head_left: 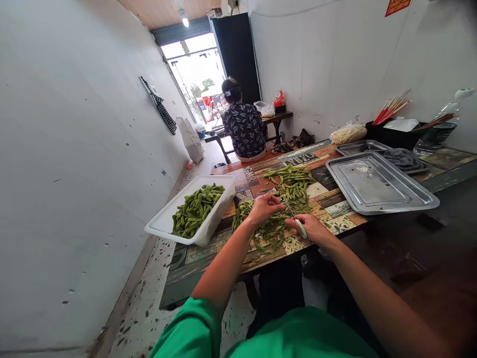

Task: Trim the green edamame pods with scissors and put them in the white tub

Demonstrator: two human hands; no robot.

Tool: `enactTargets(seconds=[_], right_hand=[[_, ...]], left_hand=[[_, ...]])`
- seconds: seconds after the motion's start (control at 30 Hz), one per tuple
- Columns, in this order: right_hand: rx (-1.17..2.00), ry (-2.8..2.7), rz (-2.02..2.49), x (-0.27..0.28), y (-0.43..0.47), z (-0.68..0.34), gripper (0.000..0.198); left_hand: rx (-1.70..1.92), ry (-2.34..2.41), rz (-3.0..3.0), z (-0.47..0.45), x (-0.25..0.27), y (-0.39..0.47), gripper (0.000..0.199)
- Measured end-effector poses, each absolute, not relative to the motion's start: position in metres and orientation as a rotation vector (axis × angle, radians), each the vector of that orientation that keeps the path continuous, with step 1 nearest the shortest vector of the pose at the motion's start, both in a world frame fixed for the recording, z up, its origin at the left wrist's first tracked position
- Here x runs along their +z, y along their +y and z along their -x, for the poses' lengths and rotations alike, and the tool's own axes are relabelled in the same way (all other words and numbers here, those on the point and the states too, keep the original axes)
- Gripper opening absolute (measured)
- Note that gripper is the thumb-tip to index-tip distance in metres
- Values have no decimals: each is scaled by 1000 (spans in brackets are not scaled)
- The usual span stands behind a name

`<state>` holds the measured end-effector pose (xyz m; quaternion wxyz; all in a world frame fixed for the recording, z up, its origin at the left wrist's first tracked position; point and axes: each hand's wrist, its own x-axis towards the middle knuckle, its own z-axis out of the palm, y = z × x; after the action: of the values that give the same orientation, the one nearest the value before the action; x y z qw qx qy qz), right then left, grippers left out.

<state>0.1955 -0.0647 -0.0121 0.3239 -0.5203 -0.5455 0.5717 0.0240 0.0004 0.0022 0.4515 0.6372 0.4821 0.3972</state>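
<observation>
My right hand (pixel 308 229) is wrapped around the pale-green handles of a pair of scissors (pixel 301 227), whose blades point up and left. Close to the blade tips, my left hand (pixel 265 208) is closed in a pinch, with what looks like an edamame pod mostly hidden by the fingers. Loose edamame pods (pixel 294 186) lie in a heap on the table just beyond both hands. Trimmed green bits (pixel 270 237) are scattered under and in front of the hands. Left of my left hand, a white plastic tub (pixel 219 215) holds a pile of green pods (pixel 197 211).
On the right of the patterned table (pixel 208 253) lie a metal tray (pixel 383 186) and another tray with a dark cloth (pixel 400 158). Behind them stand a black box of skewers (pixel 391 133) and a plastic bottle (pixel 434 136). A person (pixel 244 124) sits ahead, back turned.
</observation>
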Motion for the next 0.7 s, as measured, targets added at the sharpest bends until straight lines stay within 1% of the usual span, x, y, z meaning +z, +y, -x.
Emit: enactTargets(seconds=[0.13,0.27,0.4,0.57,0.7], right_hand=[[1474,-1484,1334,-8,-65,-195,42],[1417,-1506,1271,-17,-63,-196,43],[1345,-1465,1288,-27,-59,-195,43],[1356,-1419,1317,-24,-59,-195,42],[1349,-1486,1288,-23,-60,-197,40]], left_hand=[[989,1132,-1507,-26,7,-4,26],[997,1094,-1429,-24,9,-6,27],[974,1082,-1192,-25,7,-6,30],[1005,966,-880,-27,5,-8,31],[1054,866,-861,-28,7,-10,32]])
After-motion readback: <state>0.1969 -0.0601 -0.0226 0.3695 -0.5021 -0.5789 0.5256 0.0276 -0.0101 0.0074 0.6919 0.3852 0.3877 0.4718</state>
